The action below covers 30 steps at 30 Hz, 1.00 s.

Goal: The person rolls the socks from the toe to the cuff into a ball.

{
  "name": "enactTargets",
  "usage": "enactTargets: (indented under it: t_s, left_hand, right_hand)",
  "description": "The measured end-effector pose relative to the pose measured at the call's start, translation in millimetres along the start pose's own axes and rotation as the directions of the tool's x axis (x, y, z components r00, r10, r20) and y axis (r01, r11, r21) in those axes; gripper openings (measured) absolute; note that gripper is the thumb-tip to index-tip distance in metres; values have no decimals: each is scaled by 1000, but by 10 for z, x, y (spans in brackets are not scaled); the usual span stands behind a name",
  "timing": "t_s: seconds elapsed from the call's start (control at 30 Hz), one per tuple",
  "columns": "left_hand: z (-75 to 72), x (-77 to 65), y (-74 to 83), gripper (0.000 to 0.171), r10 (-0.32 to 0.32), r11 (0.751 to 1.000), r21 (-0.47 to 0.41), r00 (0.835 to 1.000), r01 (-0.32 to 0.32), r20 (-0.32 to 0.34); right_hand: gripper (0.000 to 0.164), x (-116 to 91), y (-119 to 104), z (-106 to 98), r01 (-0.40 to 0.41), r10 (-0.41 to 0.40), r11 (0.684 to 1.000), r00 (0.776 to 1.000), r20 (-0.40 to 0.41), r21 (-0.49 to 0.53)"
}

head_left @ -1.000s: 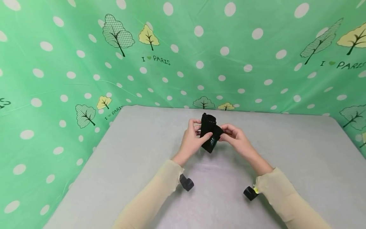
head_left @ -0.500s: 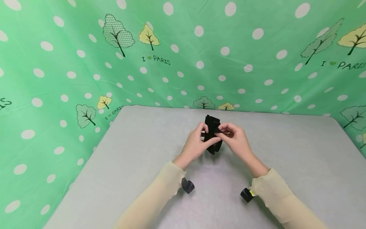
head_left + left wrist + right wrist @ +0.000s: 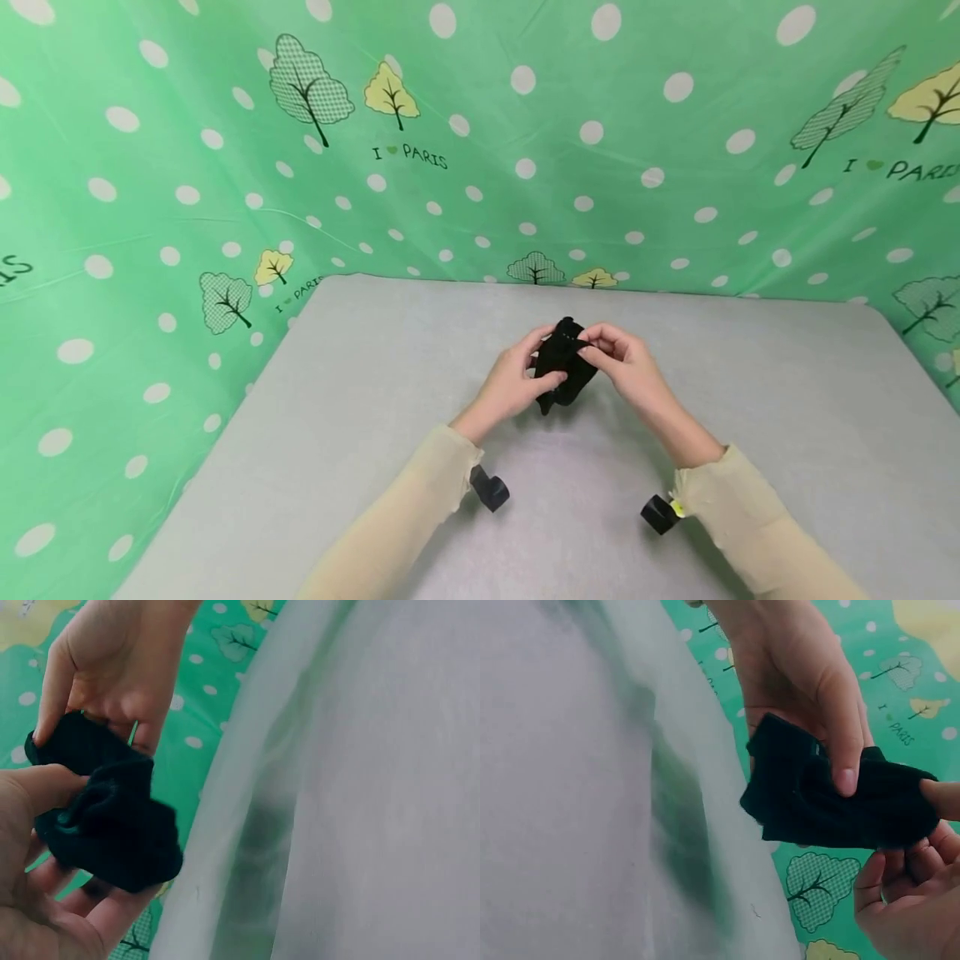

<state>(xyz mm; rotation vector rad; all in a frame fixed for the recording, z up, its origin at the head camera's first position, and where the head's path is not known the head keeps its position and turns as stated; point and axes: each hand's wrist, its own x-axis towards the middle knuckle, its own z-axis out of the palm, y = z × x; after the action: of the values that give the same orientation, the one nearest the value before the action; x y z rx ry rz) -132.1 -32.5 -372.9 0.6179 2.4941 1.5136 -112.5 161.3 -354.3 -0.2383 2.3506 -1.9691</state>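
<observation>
- Cloth (image 3: 555, 354), black and bunched into folds, is held just right of centre in the head view, between the two hands.
- The left hand (image 3: 513, 375) comes from the lower left and grips it, thumb pressed across the near face, other fingers behind.
- The right hand (image 3: 626, 365) comes from the lower right and pinches the upper right edge between thumb and fingertips.
- In the left wrist view the same folds fill the left of the frame, the left thumb lying over them, the right hand reaching in from the top.
- In the right wrist view they are right of centre; the right hand pinches the end near the right edge.
- Beige sleeves (image 3: 405, 508) cover both forearms at the bottom of the head view.
- A black device (image 3: 491, 492) shows by the left cuff, lower centre; another, with a yellow patch (image 3: 678, 507) beside it, by the right.
- A grey table (image 3: 360, 375) spans the lower frame.
- Behind it, across the top, hangs a green backdrop (image 3: 487, 150) with white dots, trees and "I PARIS" lettering.
</observation>
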Motion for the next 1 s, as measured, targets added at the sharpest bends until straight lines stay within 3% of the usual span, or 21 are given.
enactTargets:
  t_s: [0.13,0.33,0.5,0.67,0.8,1.0]
  left_hand:
    - [9,-1,17,54,-16,999,-39,997,19,76]
    - [9,-9,57,48,-3,992,-121,986,23,166]
    - [3,-32,73,45,45,979,-202,980,-5,192]
    - [-11,-76,59,44,139,951,-303,965,-68,220]
    - [-28,-116,64,44,200,940,-320,952,-120,231]
    - [-80,-163,127,43,252,943,-272,945,-192,207]
  right_hand:
    - [18,18,-18,-25,3,-3,1000,1000,31,-11]
    - [10,46,-39,-109,-37,32,998,995,89,56]
    - [19,61,-82,-188,-80,53,983,985,165,163]
    - [24,66,-103,-238,-138,64,954,960,271,265]
    - [31,89,-69,-268,-167,11,912,923,386,374]
    - [31,141,39,-297,-237,-129,825,806,578,514]
